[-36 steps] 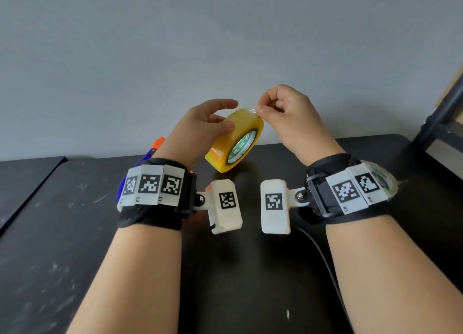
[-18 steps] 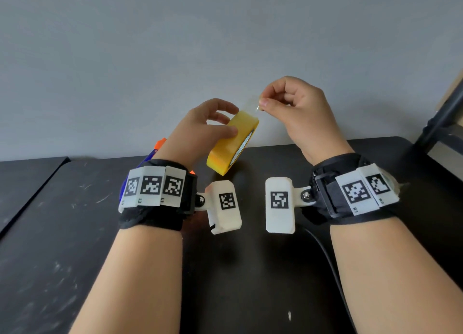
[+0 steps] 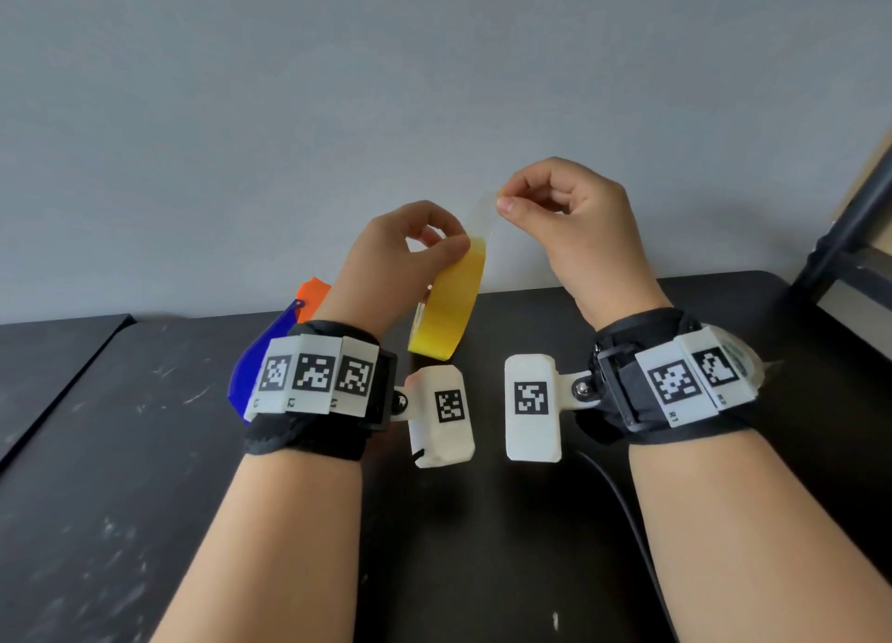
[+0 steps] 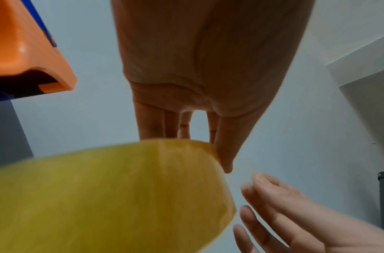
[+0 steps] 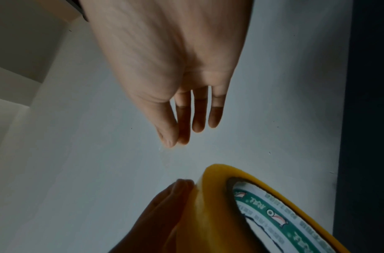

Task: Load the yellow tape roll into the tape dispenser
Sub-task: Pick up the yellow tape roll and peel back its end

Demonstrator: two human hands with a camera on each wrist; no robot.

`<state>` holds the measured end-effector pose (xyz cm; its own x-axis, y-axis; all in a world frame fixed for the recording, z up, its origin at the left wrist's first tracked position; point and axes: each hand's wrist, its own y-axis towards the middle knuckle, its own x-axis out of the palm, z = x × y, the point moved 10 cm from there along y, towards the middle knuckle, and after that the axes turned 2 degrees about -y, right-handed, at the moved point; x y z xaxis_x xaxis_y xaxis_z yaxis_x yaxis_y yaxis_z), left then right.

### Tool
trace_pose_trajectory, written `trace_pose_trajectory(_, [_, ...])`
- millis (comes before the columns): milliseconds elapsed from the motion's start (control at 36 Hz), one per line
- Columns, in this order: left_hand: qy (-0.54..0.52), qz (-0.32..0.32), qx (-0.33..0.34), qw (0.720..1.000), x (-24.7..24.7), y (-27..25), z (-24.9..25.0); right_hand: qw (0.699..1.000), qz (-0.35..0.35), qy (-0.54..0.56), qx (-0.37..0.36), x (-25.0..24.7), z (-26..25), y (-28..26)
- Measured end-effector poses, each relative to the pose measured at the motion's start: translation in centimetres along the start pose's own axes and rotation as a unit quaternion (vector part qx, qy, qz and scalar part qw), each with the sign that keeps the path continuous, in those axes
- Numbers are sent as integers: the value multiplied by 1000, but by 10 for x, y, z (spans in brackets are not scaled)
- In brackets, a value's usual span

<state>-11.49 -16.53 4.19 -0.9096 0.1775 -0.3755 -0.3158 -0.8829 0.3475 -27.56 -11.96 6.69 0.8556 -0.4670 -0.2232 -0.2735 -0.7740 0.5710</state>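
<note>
My left hand (image 3: 391, 261) grips the yellow tape roll (image 3: 446, 309) above the dark surface (image 3: 120, 449); my right hand (image 3: 569, 222) fingers pinch its peeled clear end (image 3: 482, 215). The dispenser (image 3: 270, 348) lies behind my left wrist.

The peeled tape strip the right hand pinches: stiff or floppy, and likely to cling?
Probably floppy: the peeled strip looks thin and clear, held taut between the right hand and the yellow tape roll. Released, it would likely curl and stick to fingers.
</note>
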Motion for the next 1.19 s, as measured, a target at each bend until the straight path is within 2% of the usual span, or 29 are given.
trace_pose_trajectory(222, [-10,61,-26,998,-17,3,-10,997,39,9,73,-14,14,1])
trace_pose_trajectory(333, [-12,91,-38,995,-24,1,-15,995,21,10,94,-7,18,-2])
trace_pose_trajectory(444, [-22,121,-55,991,-30,-4,-18,989,-18,7,145,7,33,-15])
trace_pose_trajectory(555, [-27,117,-69,990,-31,-11,-12,981,-74,-17,177,24,39,-31])
trace_pose_trajectory(778, [-14,125,-84,988,-36,-29,0,968,-152,-75,183,37,14,-56])
trace_pose_trajectory(944, [-20,126,-84,988,-38,-51,9,958,-179,-81,209,37,-1,-76])
trace_pose_trajectory(1194, [-17,132,-76,988,-49,-70,22,955,-160,-30,249,40,-20,-95])
